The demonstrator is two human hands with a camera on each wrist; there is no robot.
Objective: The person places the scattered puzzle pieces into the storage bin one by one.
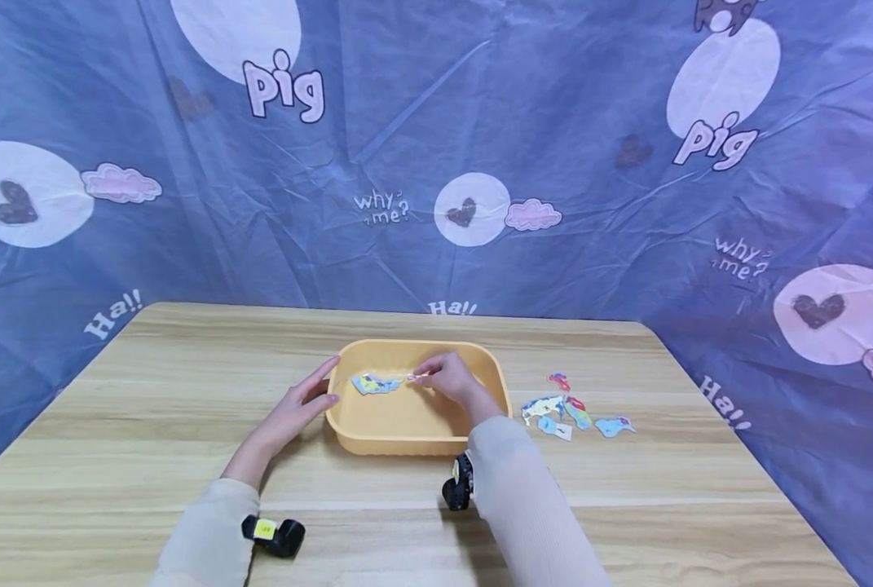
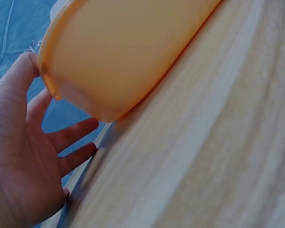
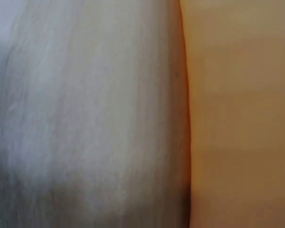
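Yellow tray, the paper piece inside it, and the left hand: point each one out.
yellow tray (image 1: pixel 407 444): head view, front outer wall.
paper piece (image 1: pixel 376 383): head view, its middle, lying in the tray.
left hand (image 1: pixel 298 408): head view, back of the hand.

A pale wooden tabletop carries an orange tub at its centre, with a cluster of colourful paper cutouts lying at three o'clock of it.
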